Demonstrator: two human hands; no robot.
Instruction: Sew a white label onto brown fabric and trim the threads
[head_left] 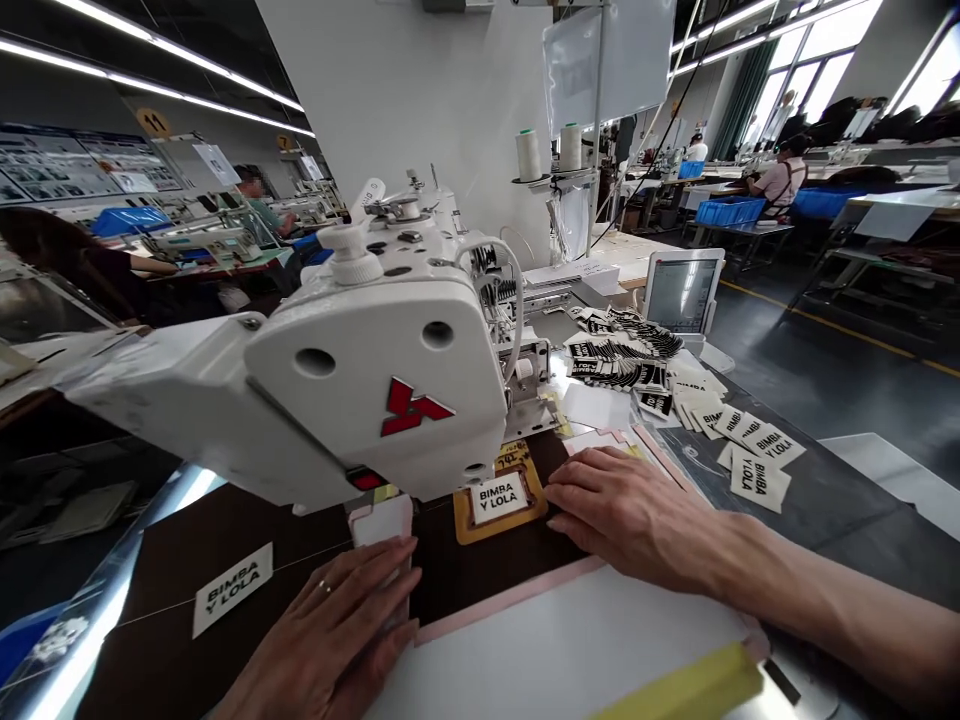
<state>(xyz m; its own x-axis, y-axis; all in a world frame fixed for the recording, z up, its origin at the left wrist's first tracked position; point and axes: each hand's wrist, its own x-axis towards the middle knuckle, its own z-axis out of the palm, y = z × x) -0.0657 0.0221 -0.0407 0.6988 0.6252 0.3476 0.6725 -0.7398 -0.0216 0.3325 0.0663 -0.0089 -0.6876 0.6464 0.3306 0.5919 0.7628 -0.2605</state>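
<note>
- Landmark: the white sewing machine (375,400). I watch remotely; a printed label (499,497) sits low in front of it, inside a yellow frame (469,532), over brown material (450,580).
- My left hand (330,630), before the machine: fingers extended, laid on a white strip (381,520); no pinch visible.
- My right hand (630,512), right of the frame: fingers straight and together, gripping nothing I can see.
- Second label (234,590), left of the machine, on brown material; stitched or loose, can't tell.
- Judgement: framed label positioned, fastening probably left; heaped labels (622,350) to the machine's right look unused.
</note>
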